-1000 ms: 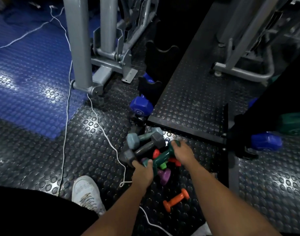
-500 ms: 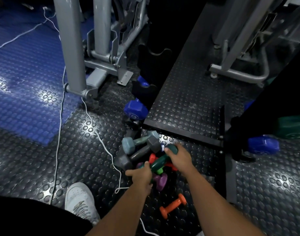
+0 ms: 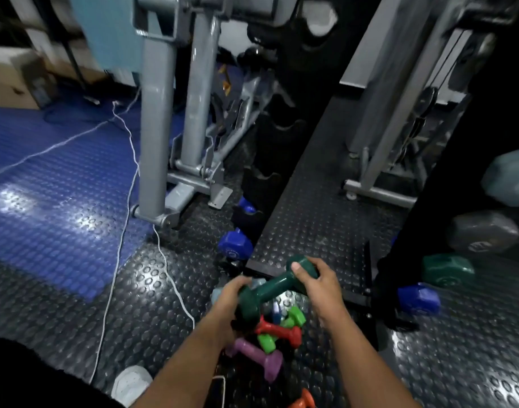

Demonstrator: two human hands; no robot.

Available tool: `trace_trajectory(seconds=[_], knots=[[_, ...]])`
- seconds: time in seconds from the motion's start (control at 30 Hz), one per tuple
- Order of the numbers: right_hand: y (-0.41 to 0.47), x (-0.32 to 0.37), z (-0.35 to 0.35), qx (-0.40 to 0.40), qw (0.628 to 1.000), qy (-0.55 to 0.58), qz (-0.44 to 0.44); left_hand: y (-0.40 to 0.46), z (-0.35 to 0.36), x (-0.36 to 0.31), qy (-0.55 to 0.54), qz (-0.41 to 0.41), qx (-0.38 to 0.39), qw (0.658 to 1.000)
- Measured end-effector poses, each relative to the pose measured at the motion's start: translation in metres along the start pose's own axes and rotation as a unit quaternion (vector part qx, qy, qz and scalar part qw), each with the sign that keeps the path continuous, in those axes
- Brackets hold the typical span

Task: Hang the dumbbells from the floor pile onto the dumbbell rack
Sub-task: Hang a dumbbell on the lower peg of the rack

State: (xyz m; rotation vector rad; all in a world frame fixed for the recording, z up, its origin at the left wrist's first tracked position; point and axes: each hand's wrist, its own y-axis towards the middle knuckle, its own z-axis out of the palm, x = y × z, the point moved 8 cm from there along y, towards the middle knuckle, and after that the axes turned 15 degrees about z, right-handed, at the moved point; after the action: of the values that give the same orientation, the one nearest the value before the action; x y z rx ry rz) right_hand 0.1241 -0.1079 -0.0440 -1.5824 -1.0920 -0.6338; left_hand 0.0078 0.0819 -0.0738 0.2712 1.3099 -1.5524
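Two hands, left [image 3: 227, 293] and right [image 3: 317, 282], share one dark green dumbbell [image 3: 274, 287]. In the floor pile: one red [image 3: 277, 329], one purple [image 3: 256, 356], one orange [image 3: 303, 401], and bright green pieces [image 3: 295, 316] I can't separate. Along the rack's [image 3: 405, 254] right side sit four more dumbbells [image 3: 418, 298].

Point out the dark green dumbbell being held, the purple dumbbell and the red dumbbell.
Dark green dumbbell [image 3: 277, 285], head view, handle.
Purple dumbbell [image 3: 272, 364], head view, near head.
Red dumbbell [image 3: 277, 329], head view, handle.

A gym — studded rubber floor [image 3: 325, 207], grey machine frames [image 3: 156, 128] at far left and right, coloured dumbbells [image 3: 270, 340] piled near, more racked right [image 3: 446, 269].
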Motion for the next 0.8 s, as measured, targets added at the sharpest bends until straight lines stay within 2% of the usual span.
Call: trace_trajectory(seconds=[0.13, 0.23, 0.3, 0.4, 0.53, 0.8], knots=[[-0.023, 0.067, 0.016, 0.03, 0.997, -0.015, -0.074, -0.046, -0.004, -0.031, -0.046, -0.019, 0.009, 0.999], [-0.046, 0.117, 0.044, 0.043, 0.989, -0.034, -0.14, -0.085, 0.001, -0.047, -0.1, 0.012, -0.002, 0.995], [-0.063, 0.142, 0.067, 0.079, 0.983, -0.027, -0.164, -0.115, 0.013, -0.064, -0.166, 0.039, 0.011, 0.985], [-0.063, 0.16, 0.076, 0.123, 0.981, 0.072, -0.133, -0.121, 0.013, -0.079, -0.252, 0.07, -0.017, 0.965], [-0.032, 0.152, 0.038, 0.039, 0.971, 0.231, -0.052, -0.087, -0.019, -0.095, -0.268, 0.068, -0.117, 0.954], [0.009, 0.149, 0.054, 0.017, 0.969, 0.244, -0.034, -0.012, -0.003, -0.153, -0.278, 0.065, -0.153, 0.946]])
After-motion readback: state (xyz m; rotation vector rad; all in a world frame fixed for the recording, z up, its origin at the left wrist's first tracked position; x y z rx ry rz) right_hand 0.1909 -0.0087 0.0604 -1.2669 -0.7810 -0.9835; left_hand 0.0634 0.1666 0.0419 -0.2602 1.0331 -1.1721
